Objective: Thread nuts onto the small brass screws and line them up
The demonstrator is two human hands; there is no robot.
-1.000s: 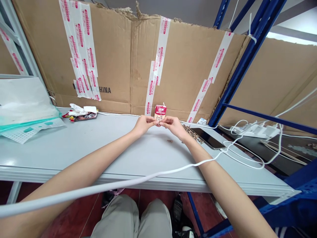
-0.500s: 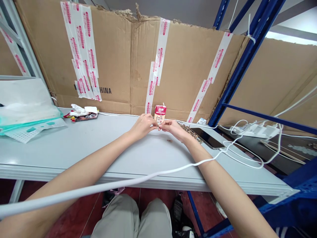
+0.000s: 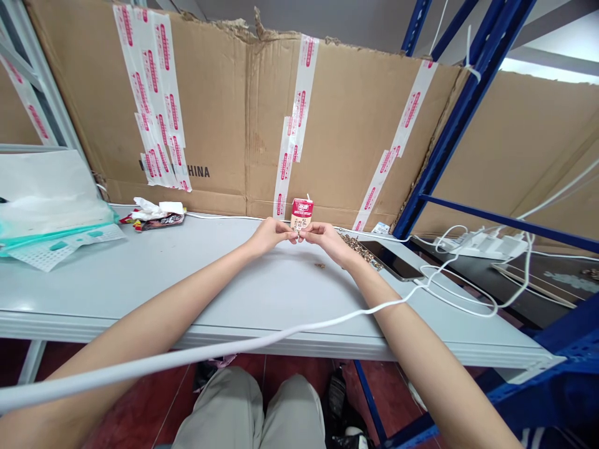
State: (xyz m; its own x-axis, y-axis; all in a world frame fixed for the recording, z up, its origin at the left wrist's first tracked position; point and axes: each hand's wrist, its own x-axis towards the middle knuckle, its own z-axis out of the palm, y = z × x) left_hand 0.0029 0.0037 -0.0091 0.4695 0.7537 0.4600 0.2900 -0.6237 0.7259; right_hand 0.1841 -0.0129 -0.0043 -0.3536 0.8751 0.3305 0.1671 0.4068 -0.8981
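Head view: the left hand, less arched than half a second earlier, suggests an adjusted grip. It and the right hand, fingertips pinched together, appear to hold a tiny, indistinct piece just near of the drink carton. A loose metal piece lies unmoved, left of the metal pile.

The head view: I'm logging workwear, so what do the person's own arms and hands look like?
The left hand and right hand are ungloved, and the forearms show no sleeves. A white cable crosses in front of both forearms.
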